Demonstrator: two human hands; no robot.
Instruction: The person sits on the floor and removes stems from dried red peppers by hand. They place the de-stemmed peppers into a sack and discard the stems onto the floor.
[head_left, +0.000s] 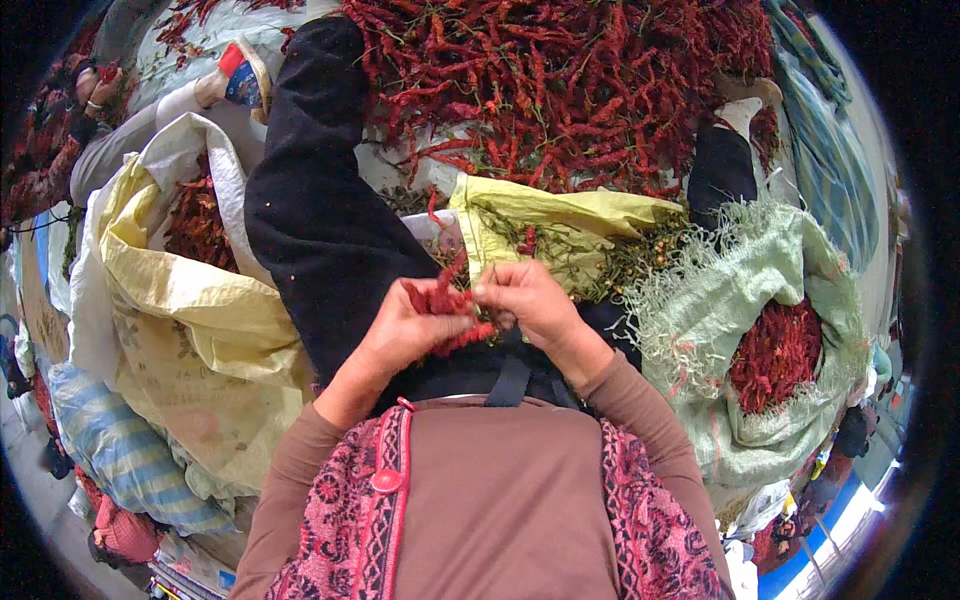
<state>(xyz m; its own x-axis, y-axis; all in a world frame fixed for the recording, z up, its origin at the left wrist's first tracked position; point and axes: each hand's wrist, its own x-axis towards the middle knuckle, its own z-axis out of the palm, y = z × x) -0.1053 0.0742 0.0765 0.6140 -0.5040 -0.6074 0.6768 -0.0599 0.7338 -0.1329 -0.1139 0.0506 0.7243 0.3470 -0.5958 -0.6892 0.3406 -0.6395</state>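
Over my lap, my left hand (408, 325) is closed around a small bunch of dried red chili peppers (440, 298). My right hand (530, 303) meets it from the right, thumb and fingertips pinched together at the edge of the bunch. What sits between those fingertips is too small to make out. Just beyond my hands lies a yellow woven sack (540, 215), with greenish-brown stems (640, 262) scattered on and beside it. A large heap of red chilies (560, 90) spreads out past my legs.
To my left stands an open white and yellow sack (200, 290) with dried chilies inside. At my right a pale green frayed sack (730, 270) holds more chilies (780, 355). A blue-striped sack (130, 450) lies lower left. Another person's leg (170, 115) reaches in at upper left.
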